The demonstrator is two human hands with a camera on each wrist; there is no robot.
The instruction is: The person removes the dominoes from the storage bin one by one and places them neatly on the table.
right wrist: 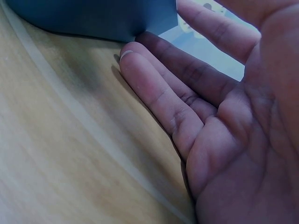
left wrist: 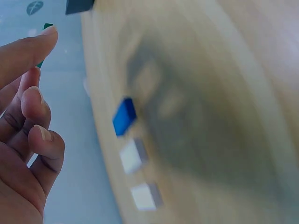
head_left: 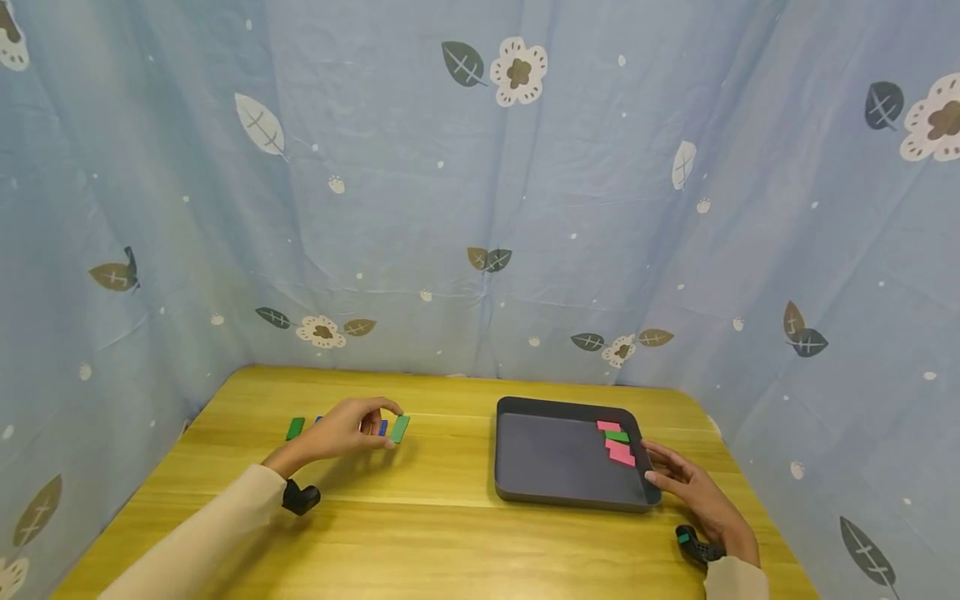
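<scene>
My left hand (head_left: 351, 430) pinches a small flat green block (head_left: 401, 429) between thumb and fingers, held above the table. In the left wrist view only slivers of that green block (left wrist: 48, 25) show past the thumb. Below the hand stand a blue block (left wrist: 124, 116) and two pale blocks (left wrist: 143, 196). At the right, my right hand (head_left: 693, 490) touches the right side of a dark grey tray (head_left: 562, 500), its fingers (right wrist: 154, 84) fairly straight and low along the table. Inside the tray, along its right side, lie several pink blocks (head_left: 621, 454) and one green block (head_left: 617, 436).
Another green block (head_left: 296, 428) is on the table (head_left: 420, 533) left of my left hand, with bits of blue showing around that hand. A patterned light-blue curtain (head_left: 405, 208) hangs behind the table and at both sides.
</scene>
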